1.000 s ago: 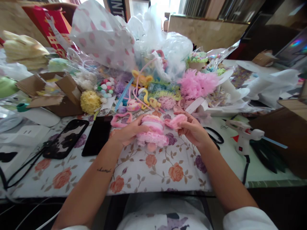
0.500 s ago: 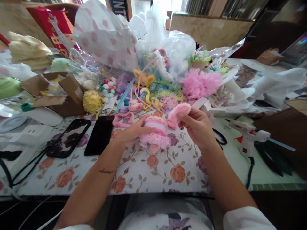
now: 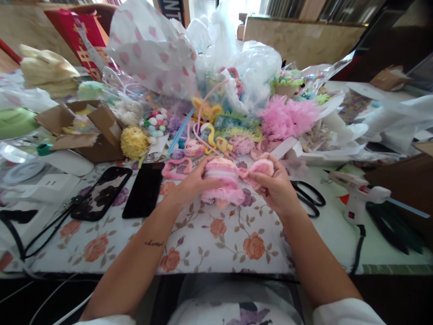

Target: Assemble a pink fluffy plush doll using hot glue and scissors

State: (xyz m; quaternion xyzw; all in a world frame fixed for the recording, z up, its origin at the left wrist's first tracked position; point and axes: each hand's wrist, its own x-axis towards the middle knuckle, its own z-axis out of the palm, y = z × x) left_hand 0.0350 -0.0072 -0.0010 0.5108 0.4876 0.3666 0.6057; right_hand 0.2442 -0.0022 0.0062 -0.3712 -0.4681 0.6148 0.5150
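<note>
My left hand (image 3: 198, 183) is wrapped round a fluffy pink ruffled piece (image 3: 225, 178) with pale bands and a frilly lower edge, held just above the flowered tablecloth (image 3: 203, 253). Between the fingers of my right hand (image 3: 275, 185) is a pink fuzzy loop (image 3: 260, 169), shaped like an ear. Its narrow end meets the right side of the ruffled piece; whether the two are joined I cannot tell. A bent pink fuzzy strip (image 3: 176, 168) lies left of my left hand. Black-handled scissors (image 3: 309, 198) rest to the right of my right hand.
A glue gun (image 3: 355, 187) with a blue-white stick stands on the right. Two phones, one a dark phone (image 3: 142, 189), lie on the left. Behind are an open cardboard box (image 3: 81, 140), a yellow pompom (image 3: 134, 143), a pink tulle puff (image 3: 289, 117) and plastic bags (image 3: 152, 54).
My right hand has brought the fuzzy loop lower and against the ruffled piece, turning it flatter. More of the scissors shows. The whole view has shifted slightly.
</note>
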